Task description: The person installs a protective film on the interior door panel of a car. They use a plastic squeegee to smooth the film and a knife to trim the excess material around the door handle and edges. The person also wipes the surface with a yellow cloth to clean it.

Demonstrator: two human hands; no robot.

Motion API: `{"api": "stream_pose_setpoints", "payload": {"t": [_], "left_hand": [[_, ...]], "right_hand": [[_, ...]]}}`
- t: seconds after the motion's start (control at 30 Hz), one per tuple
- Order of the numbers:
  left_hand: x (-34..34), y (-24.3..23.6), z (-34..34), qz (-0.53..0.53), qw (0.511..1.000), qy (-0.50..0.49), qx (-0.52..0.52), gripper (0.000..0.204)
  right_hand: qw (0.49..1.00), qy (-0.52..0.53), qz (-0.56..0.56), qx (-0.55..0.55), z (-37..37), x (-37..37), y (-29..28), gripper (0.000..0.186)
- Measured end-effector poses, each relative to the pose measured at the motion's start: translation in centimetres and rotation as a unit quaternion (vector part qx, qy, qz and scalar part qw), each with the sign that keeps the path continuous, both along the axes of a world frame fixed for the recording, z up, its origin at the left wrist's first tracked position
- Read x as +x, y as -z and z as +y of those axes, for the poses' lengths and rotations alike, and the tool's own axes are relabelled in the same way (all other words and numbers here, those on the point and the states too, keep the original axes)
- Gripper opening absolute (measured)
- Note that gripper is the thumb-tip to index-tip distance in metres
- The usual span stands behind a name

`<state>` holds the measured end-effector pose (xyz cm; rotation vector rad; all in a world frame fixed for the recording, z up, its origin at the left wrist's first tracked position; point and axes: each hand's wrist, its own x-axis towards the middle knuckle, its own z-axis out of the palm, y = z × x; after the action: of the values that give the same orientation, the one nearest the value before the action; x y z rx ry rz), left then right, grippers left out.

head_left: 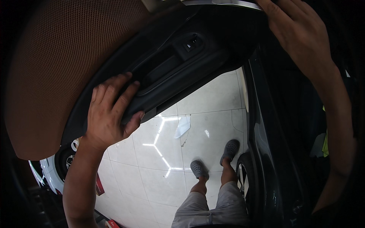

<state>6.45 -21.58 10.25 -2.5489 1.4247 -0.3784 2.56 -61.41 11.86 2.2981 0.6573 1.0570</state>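
Note:
An open car door fills the upper left, with a black armrest (182, 74) and a brown mesh-textured panel (72, 49). My left hand (108, 110) lies on the near end of the armrest, fingers spread over its edge and thumb held apart below. A recessed pull pocket (161, 70) and a small window switch (189, 45) sit just beyond its fingertips. At the top right, my right hand (300, 32) reaches up with fingers extended beside the end of a silver trim strip (235, 3). Its fingertips are partly cut off by the upper border.
The dark car body (268, 152) stands close on my right, with a wheel (245, 174) beside my legs. Below is a glossy tiled floor (152, 152) with a cracked tile. A white car (51, 173) and a red object (99, 185) are at lower left.

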Motion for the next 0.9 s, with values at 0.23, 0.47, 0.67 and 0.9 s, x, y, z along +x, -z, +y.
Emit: {"api": "stream_pose_setpoints", "payload": {"t": [0.23,0.47,0.67,0.9], "left_hand": [[-0.1,0.2,0.0,-0.001,1.0,-0.003,-0.004,0.055],[-1.2,0.1,-1.6,0.029,0.994,-0.025,-0.105,0.048],[-4.9,3.0,-10.4,0.428,0.68,-0.094,-0.587,0.041],[-2.0,2.2,-18.5,0.661,0.082,-0.071,-0.742,0.028]], "right_hand": [[0.999,0.044,0.001,-0.019,-0.1,-0.4,-0.1,0.039],[0.997,0.067,0.032,-0.03,0.2,-1.2,-1.4,0.038],[0.993,0.093,0.032,-0.064,0.3,-1.6,-2.3,0.037],[0.993,0.053,0.008,-0.102,0.9,-1.9,-4.7,0.041]]}}
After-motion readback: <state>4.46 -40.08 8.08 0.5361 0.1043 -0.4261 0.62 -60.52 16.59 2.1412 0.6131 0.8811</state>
